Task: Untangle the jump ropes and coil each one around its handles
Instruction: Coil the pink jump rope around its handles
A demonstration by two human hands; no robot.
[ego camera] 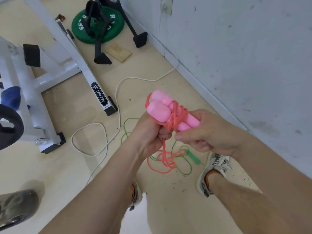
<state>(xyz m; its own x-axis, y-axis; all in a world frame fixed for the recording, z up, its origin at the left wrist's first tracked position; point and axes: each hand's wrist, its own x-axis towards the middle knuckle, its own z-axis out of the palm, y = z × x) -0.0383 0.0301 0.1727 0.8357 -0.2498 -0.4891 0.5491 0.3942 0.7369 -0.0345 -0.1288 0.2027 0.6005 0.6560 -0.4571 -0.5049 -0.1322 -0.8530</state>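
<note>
Handles (158,110) in left hand (148,134) — pink rope (174,119) around

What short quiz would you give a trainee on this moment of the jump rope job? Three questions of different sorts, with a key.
1. True or false: the thin green plastic jump rope lies loose on the beige floor, not coiled.
2. What do the left hand and right hand both grip? A) the pair of pink foam handles B) a green weight plate C) a white cable
3. Fill in: the pink plastic rope is partly wound round the handles; its loose part hangs from the left hand down to the ____.
Key: 1 true; 2 A; 3 floor.
</note>
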